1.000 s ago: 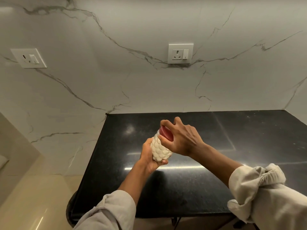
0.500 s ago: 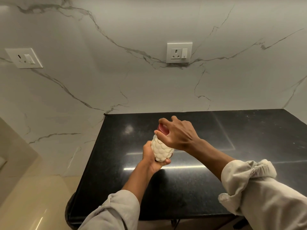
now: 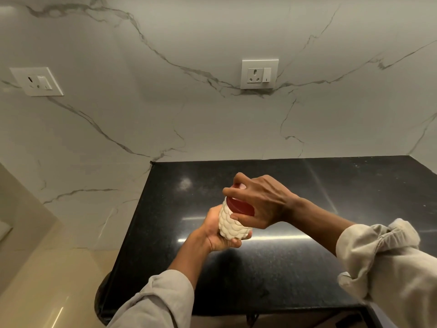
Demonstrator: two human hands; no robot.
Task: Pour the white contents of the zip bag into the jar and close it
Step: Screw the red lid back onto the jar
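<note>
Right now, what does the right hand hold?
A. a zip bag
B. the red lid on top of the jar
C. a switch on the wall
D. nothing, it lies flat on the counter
B: the right hand curls its fingers round the red lid on the white jar.

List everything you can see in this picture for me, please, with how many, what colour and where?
jar: one, white with a bumpy surface, held above the countertop
lid: one, red, on top of the jar
countertop: one, glossy black, below the hands
wall: white marble with grey veins, behind the countertop
socket plates: two, white, one on the wall at upper left, one at upper centre
sleeves: two, pale grey, rolled up, one at bottom centre, one at lower right
left hand: grips the jar from below
right hand: grips the lid
</note>
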